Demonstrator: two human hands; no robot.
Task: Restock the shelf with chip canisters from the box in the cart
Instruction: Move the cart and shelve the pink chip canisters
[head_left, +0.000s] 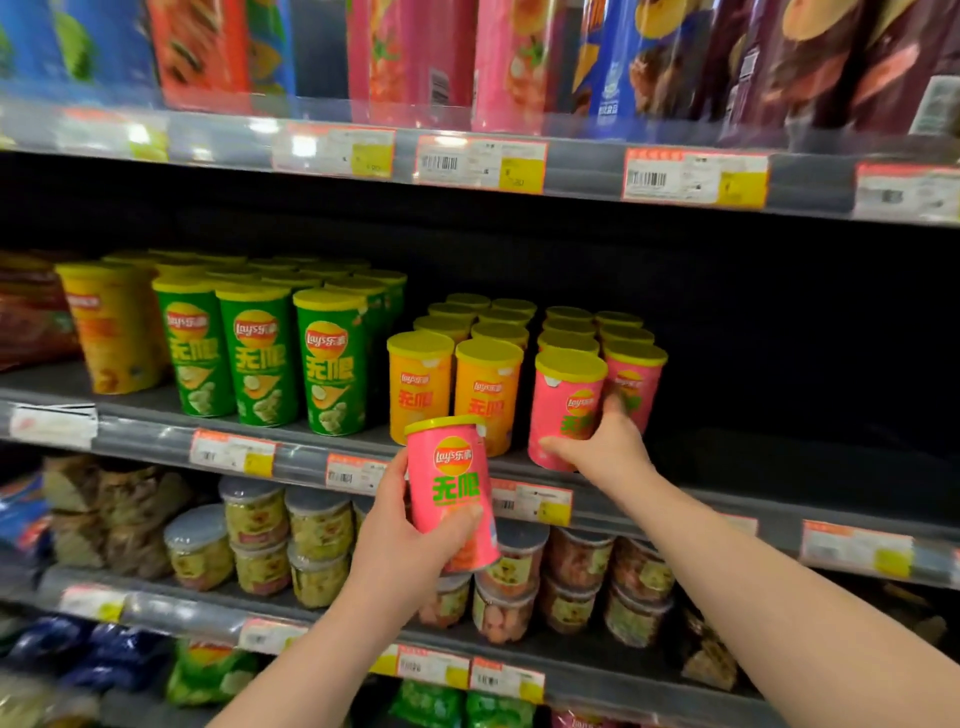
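On the shelf (753, 467), right hand (597, 447) grips the front can (563, 395); left hand (405, 540) clasps a spare can (449, 483), best set upright alongside.

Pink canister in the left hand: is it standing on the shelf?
No, the left hand grips the pink canister in the air before the shelf.

Top row: tall packs (410, 52) in blue, red, pink and dark purple, upright, side by side. Front edge of every row: price tags (481, 163), white with orange bands and yellow patches. Second row, far left: red bags (31, 322). Third row: brown packets (119, 509), then clear-lidded tubs (318, 525) stacked two high. Bottom row: blue bags (104, 654) beside green bags (208, 670).
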